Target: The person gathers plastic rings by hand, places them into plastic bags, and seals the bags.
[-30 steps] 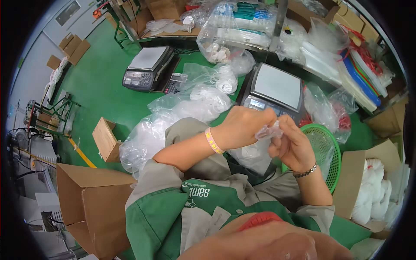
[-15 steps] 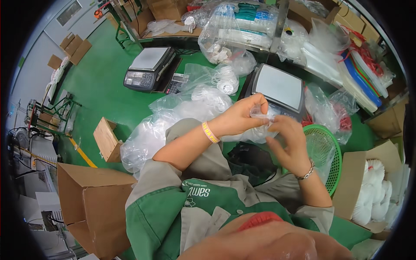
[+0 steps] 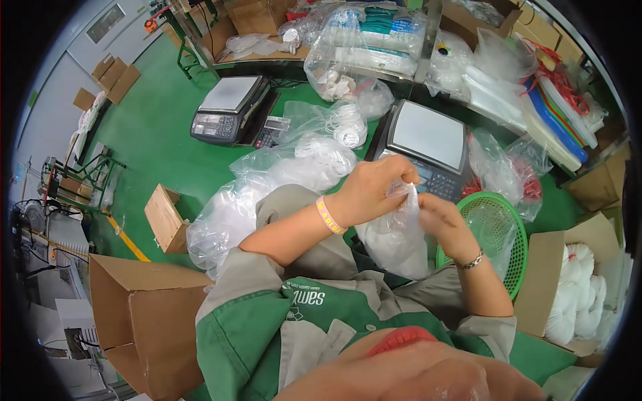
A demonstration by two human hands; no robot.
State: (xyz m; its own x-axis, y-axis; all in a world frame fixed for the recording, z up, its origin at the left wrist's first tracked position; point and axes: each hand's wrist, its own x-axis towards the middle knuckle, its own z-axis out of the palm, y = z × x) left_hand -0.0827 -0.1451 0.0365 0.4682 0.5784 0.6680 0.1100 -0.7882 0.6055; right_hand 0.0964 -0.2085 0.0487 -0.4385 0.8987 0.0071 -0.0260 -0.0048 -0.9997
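Note:
My left hand (image 3: 381,189), a pink-and-yellow band on its wrist, is closed on the gathered neck of a clear plastic bag (image 3: 396,244). The bag hangs down over my lap, and its whitish contents are too blurred by the plastic to name. Right beside the neck is my right hand (image 3: 447,224), with a metal bracelet on the wrist. Its fingers are smeared by motion and partly behind the bag, so their grip is unclear. A green plastic basket (image 3: 519,248) with clear plastic in it stands just right of that hand.
Two scales, one near (image 3: 428,137) and one farther left (image 3: 231,93), stand ahead. Large clear bags with white cord-like coils (image 3: 321,154) lie left of my hands. A carton of white bundles (image 3: 545,294) is at right, an open carton (image 3: 167,327) at left, a wooden stool (image 3: 167,217) beyond.
The filled bag now hangs below my left hand, where a dark bag showed before. My left hand has moved slightly down and my right hand's spread fingers have drawn in toward the neck.

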